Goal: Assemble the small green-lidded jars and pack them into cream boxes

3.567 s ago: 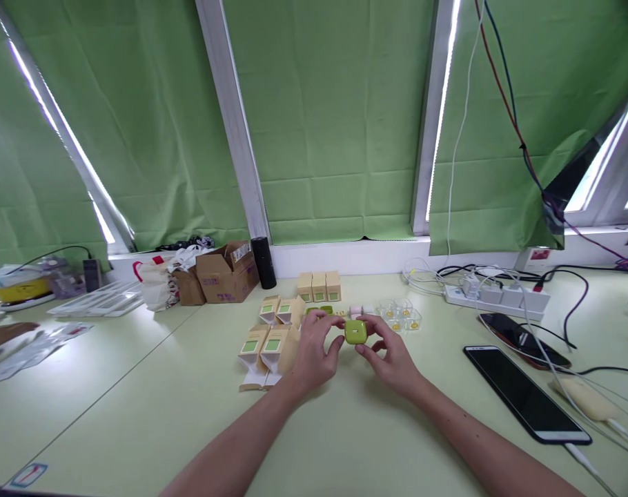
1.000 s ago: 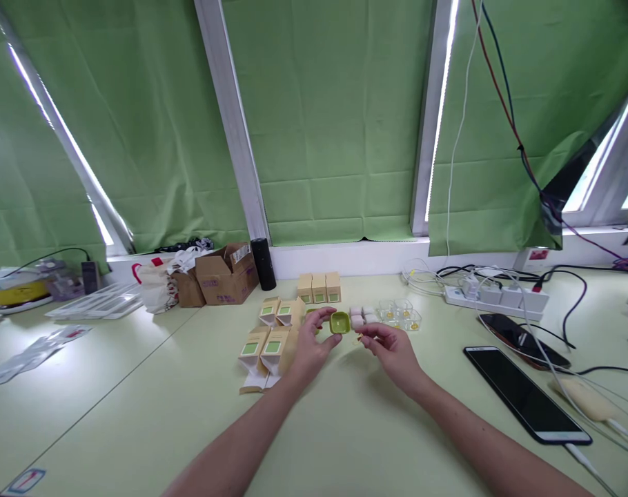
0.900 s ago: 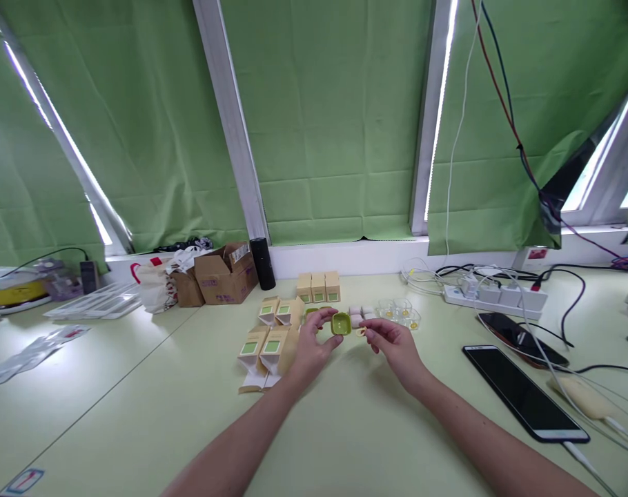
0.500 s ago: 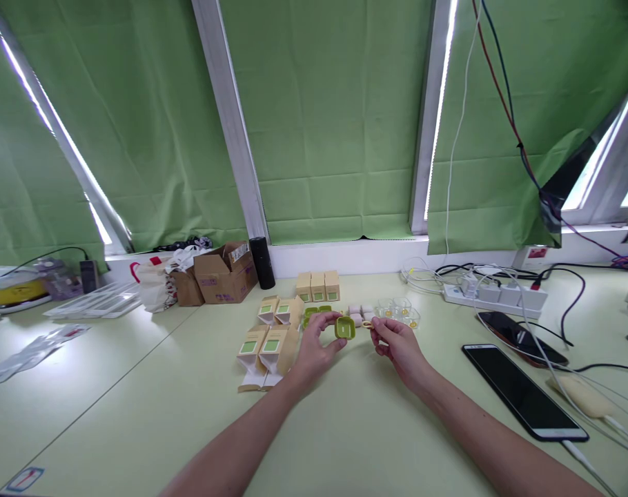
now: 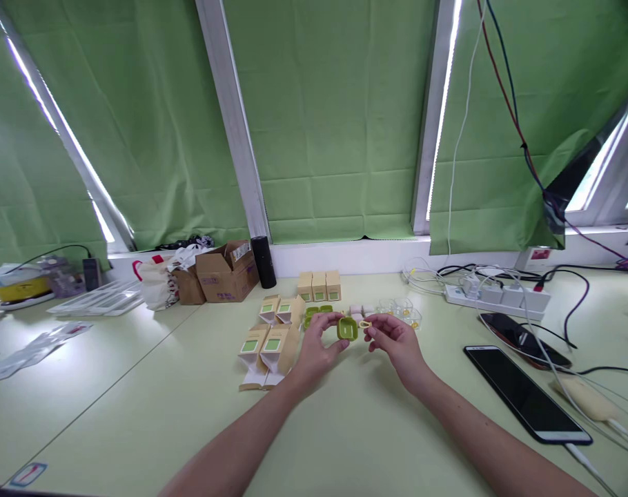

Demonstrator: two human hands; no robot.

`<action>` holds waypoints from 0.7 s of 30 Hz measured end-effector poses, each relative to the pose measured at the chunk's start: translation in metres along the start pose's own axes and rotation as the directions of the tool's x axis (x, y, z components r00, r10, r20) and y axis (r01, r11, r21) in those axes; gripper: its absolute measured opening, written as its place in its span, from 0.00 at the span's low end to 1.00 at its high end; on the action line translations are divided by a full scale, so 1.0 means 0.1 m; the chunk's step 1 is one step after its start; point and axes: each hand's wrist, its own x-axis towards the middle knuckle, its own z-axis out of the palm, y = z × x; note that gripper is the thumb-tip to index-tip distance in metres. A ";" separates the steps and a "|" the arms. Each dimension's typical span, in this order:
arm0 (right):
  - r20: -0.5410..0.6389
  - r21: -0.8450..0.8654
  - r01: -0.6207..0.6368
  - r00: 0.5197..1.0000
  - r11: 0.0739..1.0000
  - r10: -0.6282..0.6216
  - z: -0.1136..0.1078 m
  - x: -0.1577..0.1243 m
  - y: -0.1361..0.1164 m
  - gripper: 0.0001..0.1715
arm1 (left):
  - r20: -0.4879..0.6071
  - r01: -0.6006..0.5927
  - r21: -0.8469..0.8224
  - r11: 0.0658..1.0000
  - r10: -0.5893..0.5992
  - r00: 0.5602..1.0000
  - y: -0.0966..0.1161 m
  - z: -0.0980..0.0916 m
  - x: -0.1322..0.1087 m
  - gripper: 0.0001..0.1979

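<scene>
My left hand (image 5: 314, 350) pinches a small green square case (image 5: 347, 329), held up with its hollow side toward me. My right hand (image 5: 397, 343) is closed in a pinch on a tiny yellow ring-like piece (image 5: 365, 324) just right of the case. Behind the hands lie other green cases (image 5: 314, 312), pale pink blocks (image 5: 361, 310) and small clear cups with yellow bits (image 5: 408, 313). Open tan cartons with green labels (image 5: 265, 343) lie left of my left hand. Three closed tan boxes (image 5: 319, 285) stand in a row farther back.
A brown cardboard box (image 5: 227, 270) and a black cylinder (image 5: 263, 262) stand by the window sill. A white power strip (image 5: 500, 297) with tangled cables, a dark phone (image 5: 524, 393) and a second device (image 5: 521, 338) lie to the right. Plastic trays (image 5: 99, 301) sit at far left.
3.6 s ago both hands held the closed green case. Since then it came apart: my left hand keeps the hollow green half, my right hand picked up a tiny yellow piece and brought it close.
</scene>
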 end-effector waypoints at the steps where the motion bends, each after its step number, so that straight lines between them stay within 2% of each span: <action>1: -0.004 -0.008 0.016 1.000 1.000 -0.016 0.00 0.00 0.01 0.24 | 0.002 -0.005 0.004 1.000 0.005 1.000 0.00 0.00 0.00 0.22; 6: -0.001 -0.159 0.115 0.993 0.980 -0.117 0.00 -0.02 0.06 0.18 | 0.017 -0.041 0.019 0.999 0.041 0.999 0.04 0.01 -0.02 0.22; 11: 0.082 -0.378 0.284 0.958 0.881 -0.274 0.01 -0.11 0.04 0.10 | 0.040 -0.097 0.052 0.994 0.095 0.995 0.12 0.01 -0.04 0.22; 16: 0.192 -0.504 0.470 0.879 0.725 -0.437 0.02 -0.15 0.03 0.08 | 0.045 -0.158 0.102 0.982 0.154 0.987 0.14 0.01 -0.06 0.23; 21: 0.304 -0.561 0.622 0.769 0.546 -0.563 0.00 -0.14 0.04 0.11 | 0.052 -0.200 0.140 0.970 0.195 0.979 0.14 0.02 -0.08 0.22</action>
